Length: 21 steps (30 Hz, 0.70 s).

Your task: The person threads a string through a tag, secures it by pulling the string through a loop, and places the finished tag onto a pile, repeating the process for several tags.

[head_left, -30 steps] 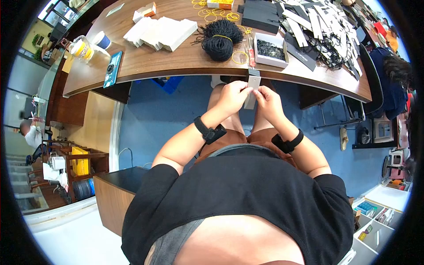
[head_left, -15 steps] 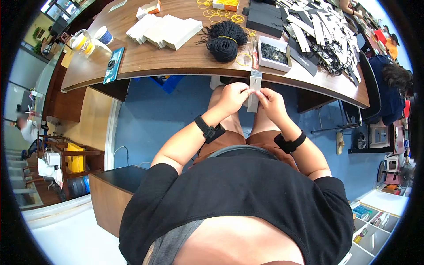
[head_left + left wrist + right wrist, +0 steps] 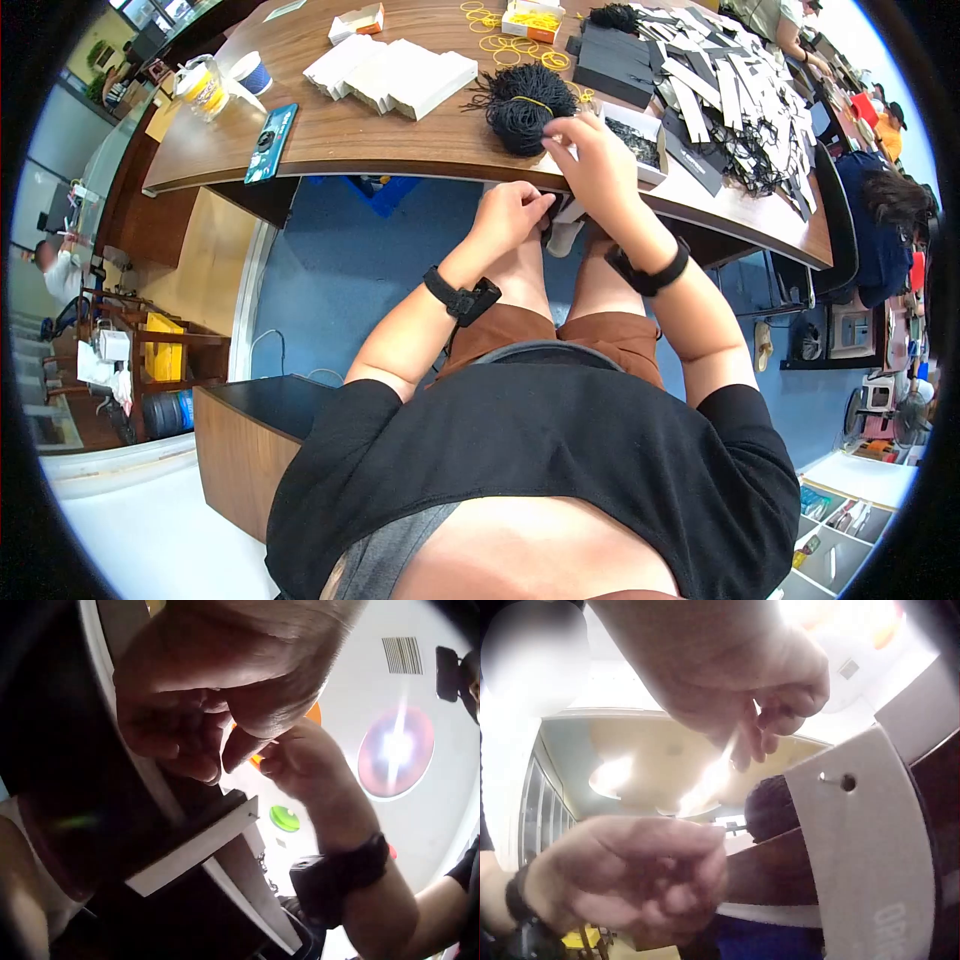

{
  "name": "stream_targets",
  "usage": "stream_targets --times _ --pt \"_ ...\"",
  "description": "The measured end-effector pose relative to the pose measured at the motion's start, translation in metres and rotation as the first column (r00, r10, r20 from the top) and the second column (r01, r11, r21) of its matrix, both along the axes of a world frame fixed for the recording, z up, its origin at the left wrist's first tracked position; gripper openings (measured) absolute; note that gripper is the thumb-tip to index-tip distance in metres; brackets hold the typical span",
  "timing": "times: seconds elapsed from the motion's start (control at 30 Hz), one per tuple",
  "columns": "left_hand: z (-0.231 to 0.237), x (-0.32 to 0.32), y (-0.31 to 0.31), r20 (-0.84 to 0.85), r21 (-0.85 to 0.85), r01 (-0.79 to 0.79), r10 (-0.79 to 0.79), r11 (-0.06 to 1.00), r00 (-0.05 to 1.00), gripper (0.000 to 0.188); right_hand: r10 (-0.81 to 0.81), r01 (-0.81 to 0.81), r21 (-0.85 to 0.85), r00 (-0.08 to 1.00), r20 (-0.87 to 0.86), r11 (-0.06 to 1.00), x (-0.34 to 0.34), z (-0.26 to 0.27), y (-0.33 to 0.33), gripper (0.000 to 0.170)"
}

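Observation:
My left hand [image 3: 512,214] is just below the table's front edge, its fingers curled and the thumb close to the forefinger; I cannot tell whether a thin thread lies between them. Beside it, a white card tag [image 3: 866,847] with a punched hole and a small pin hangs at the edge. Over the tabletop, my right hand [image 3: 600,165] is raised beside a bundle of black cords [image 3: 520,112] tied with a yellow band. Its thumb and forefinger are bent and apart, near the cords. The hand partly hides a white box [image 3: 650,152] of small black pieces.
White cartons [image 3: 425,80] lie left of the cords on the brown table [image 3: 330,135]. Yellow rubber bands [image 3: 500,48] are scattered behind. A heap of black and white tags [image 3: 715,95] covers the right side. A blue phone [image 3: 270,145] and a paper cup [image 3: 252,73] stand left.
My right hand has left the card tag and moved up over the table to the black cords. My left hand has shifted slightly left, away from the tag.

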<state>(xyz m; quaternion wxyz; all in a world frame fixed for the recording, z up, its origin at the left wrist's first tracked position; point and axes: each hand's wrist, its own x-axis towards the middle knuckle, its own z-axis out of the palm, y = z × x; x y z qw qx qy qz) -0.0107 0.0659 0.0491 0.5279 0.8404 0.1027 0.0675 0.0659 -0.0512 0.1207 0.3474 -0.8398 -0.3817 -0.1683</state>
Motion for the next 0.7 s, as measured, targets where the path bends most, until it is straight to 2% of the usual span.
stream_targets --times 0.03,0.13,0.17,0.2,0.3,0.37,0.4,0.43,0.53,0.57,0.6,0.67,0.7 --pt "-0.001 0.0 0.002 0.022 -0.095 0.012 -0.01 0.995 1.0 0.023 -0.006 0.006 0.012 0.998 0.055 1.0 0.006 -0.001 0.009 0.011" --pt "-0.003 -0.002 0.007 0.072 -0.358 0.054 -0.03 0.932 0.997 0.024 -0.048 0.062 -0.162 0.995 0.09 0.985 0.019 -0.01 0.025 0.011" --pt "-0.001 -0.004 0.008 0.075 -0.434 0.067 -0.038 0.899 0.996 0.024 -0.067 0.083 -0.166 0.993 0.098 0.983 0.023 -0.015 0.028 0.009" --pt "0.0 -0.005 0.008 0.08 -0.507 0.081 -0.047 0.858 0.996 0.024 -0.06 0.069 -0.122 0.995 0.074 0.99 0.022 -0.014 0.028 0.008" --pt "0.005 -0.008 0.013 0.049 -0.567 0.11 -0.099 0.816 0.994 0.028 -0.026 0.026 0.006 0.999 0.041 1.0 0.015 -0.006 0.02 0.006" --pt "0.013 -0.01 0.014 0.026 -0.783 0.078 -0.092 0.617 0.995 0.033 0.004 -0.01 0.088 0.998 0.065 0.996 0.006 0.002 0.008 0.004" --pt "0.019 -0.01 0.014 0.013 -0.868 0.056 -0.091 0.494 0.996 0.037 0.025 -0.031 0.063 0.996 0.091 0.998 0.001 0.001 0.001 0.004" --pt "0.025 -0.009 0.017 0.018 -0.918 0.07 -0.135 0.39 0.991 0.045 0.046 -0.051 0.038 0.992 0.115 0.998 -0.007 -0.001 -0.007 0.004" --pt "0.034 0.007 0.017 0.025 -0.991 0.048 -0.179 0.125 0.984 0.045 0.13 -0.129 -0.018 0.971 0.203 0.991 -0.036 -0.011 -0.026 0.006" --pt "0.042 0.007 0.013 -0.016 -0.991 0.006 -0.164 0.133 0.986 0.038 0.15 -0.14 -0.067 0.969 0.196 0.988 -0.045 -0.015 -0.032 0.007" --pt "0.034 0.011 0.013 0.017 -0.985 0.047 -0.174 0.165 0.985 0.035 0.168 -0.148 -0.116 0.968 0.187 0.982 -0.052 -0.019 -0.038 0.007" --pt "0.012 0.019 0.014 0.079 -0.965 0.125 -0.202 0.231 0.976 0.03 0.188 -0.183 -0.051 0.974 0.124 0.982 -0.06 -0.033 -0.043 0.008" --pt "0.021 0.016 0.006 0.071 -0.964 0.118 -0.196 0.238 0.978 0.023 0.185 -0.181 -0.066 0.981 0.052 0.981 -0.062 -0.038 -0.048 0.005"
